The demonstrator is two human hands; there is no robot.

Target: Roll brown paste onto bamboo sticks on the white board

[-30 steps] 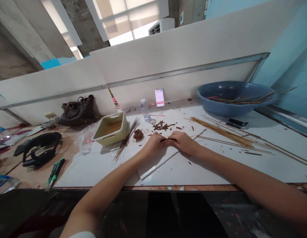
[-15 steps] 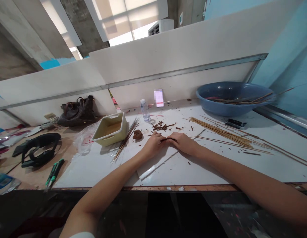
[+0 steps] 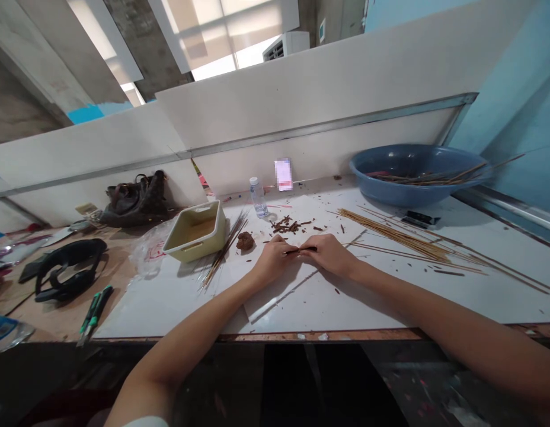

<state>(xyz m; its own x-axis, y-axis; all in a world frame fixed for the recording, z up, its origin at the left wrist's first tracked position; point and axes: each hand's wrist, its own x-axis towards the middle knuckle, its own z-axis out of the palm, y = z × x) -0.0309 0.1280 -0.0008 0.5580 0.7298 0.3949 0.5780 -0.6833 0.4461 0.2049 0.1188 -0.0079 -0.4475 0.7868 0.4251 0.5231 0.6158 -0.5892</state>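
Drawn slightly apart since the earlier view, the left hand [image 3: 272, 261] and right hand [image 3: 328, 255] pinch a thin dark stick [image 3: 299, 251] in narrow fingers [image 3: 309, 247], its long axis running side to side, just right of a brown lump [image 3: 245, 241] on the table [image 3: 346, 308].

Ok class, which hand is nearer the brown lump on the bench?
Left. The left hand sits just right of the brown lump, apart from it; the right hand sits further right, beyond the dark sliver both hands pinch.
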